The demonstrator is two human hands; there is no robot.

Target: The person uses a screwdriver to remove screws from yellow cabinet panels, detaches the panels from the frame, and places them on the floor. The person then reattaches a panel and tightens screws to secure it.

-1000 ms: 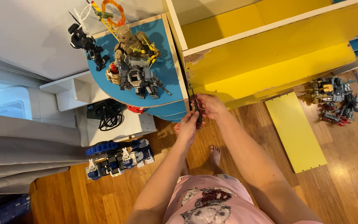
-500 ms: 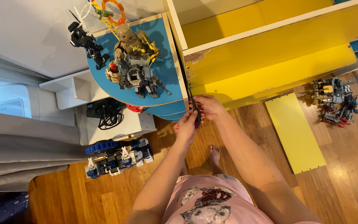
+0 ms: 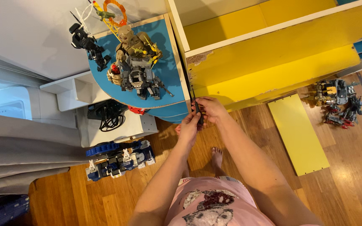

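Your left hand (image 3: 188, 127) and right hand (image 3: 210, 109) meet at the front edge of the yellow cabinet (image 3: 273, 54), both pinching a dark screwdriver (image 3: 196, 108) whose shaft points up at the cabinet's chipped corner. Just left: blue rounded shelves (image 3: 170, 69) crowded with a grey robot figure (image 3: 141, 79) (a brown figure stands behind it). On the wood floor (image 3: 348, 167): a loose yellow panel (image 3: 298, 134) to your right, a blue-and-white toy vehicle (image 3: 118, 159) to your left, another robot toy (image 3: 340, 102) well apart.
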